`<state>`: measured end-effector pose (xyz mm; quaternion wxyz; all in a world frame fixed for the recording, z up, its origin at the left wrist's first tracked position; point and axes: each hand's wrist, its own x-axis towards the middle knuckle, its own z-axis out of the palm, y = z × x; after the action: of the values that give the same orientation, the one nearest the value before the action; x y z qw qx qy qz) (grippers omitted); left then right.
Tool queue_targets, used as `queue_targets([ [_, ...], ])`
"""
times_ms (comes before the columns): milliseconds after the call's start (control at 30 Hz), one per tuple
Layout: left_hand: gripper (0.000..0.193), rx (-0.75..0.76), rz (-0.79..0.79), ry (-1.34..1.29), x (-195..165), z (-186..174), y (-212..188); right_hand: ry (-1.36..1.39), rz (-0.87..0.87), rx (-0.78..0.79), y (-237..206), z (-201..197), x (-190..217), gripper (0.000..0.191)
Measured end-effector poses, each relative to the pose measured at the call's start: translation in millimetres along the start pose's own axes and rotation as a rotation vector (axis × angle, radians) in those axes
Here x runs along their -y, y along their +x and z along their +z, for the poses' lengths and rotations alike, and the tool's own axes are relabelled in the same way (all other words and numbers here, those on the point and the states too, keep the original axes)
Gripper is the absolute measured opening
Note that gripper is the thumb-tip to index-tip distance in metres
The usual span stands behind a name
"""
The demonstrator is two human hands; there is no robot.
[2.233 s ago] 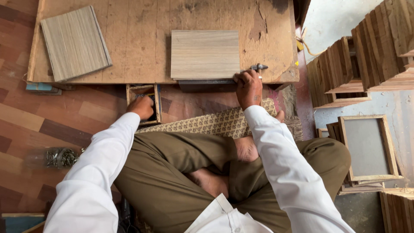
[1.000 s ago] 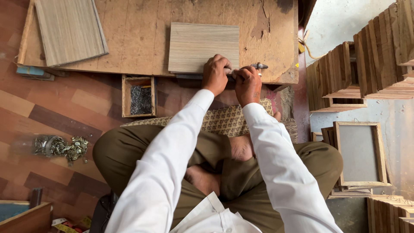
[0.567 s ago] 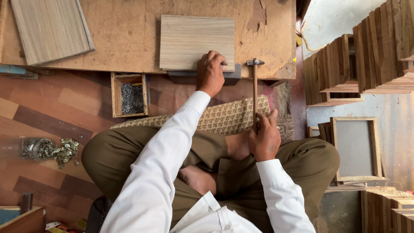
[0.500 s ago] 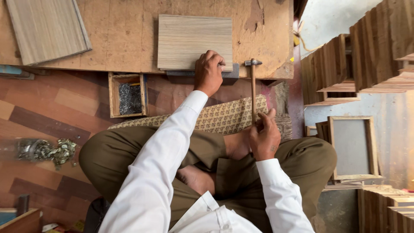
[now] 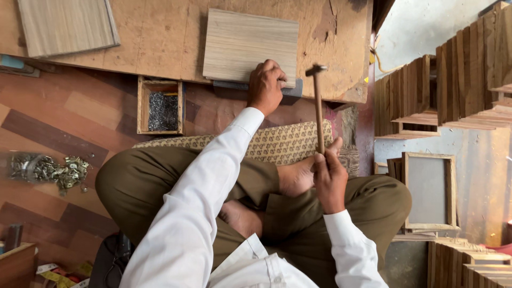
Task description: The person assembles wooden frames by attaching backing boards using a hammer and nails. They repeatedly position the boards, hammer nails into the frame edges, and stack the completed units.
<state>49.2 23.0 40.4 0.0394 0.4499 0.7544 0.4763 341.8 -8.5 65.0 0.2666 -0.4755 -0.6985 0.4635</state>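
On the floor beside the person's left knee sat a small wooden box, open-topped, filled with dark nails. Further left a loose heap of small metal fittings lay on the floorboards, in no container. Near the bottom left corner a wooden crate showed only its edge; contents could not be told.

Ahead, a pale striped wood panel lay flat on the low plywood workboard, its near edge at the board's front. The left hand pressed on that near edge, fingers curled together; whether they pinched a nail could not be told. The right hand was closed around the wooden handle of a hammer, head up by the panel's right corner, shaft running back toward the lap.

Compared with half a second before, the hammer head was slightly higher and the right hand a bit closer to the body. Left hand was unchanged. A second striped panel lay top left.
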Motion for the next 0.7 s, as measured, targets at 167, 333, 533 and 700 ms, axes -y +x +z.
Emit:
queue_targets([
  [167,0.010,-0.009,-0.021,-0.013,0.7,0.6,2.6,-0.261,-0.353,-0.175,-7.3,15.8,0.5,0.029],
  [333,0.012,-0.028,0.013,0.035,3.5,4.2,3.4,-0.403,-0.441,-0.141,0.4,16.2,13.6,0.022],
  [533,0.015,-0.043,0.025,-0.270,26.0,6.3,6.1,-0.070,-0.364,-0.176,-20.4,9.1,24.8,0.028],
  [700,0.019,-0.128,0.024,-0.147,35.9,13.0,13.7,-0.234,-0.366,-0.169,-7.3,20.2,21.8,0.027],
])
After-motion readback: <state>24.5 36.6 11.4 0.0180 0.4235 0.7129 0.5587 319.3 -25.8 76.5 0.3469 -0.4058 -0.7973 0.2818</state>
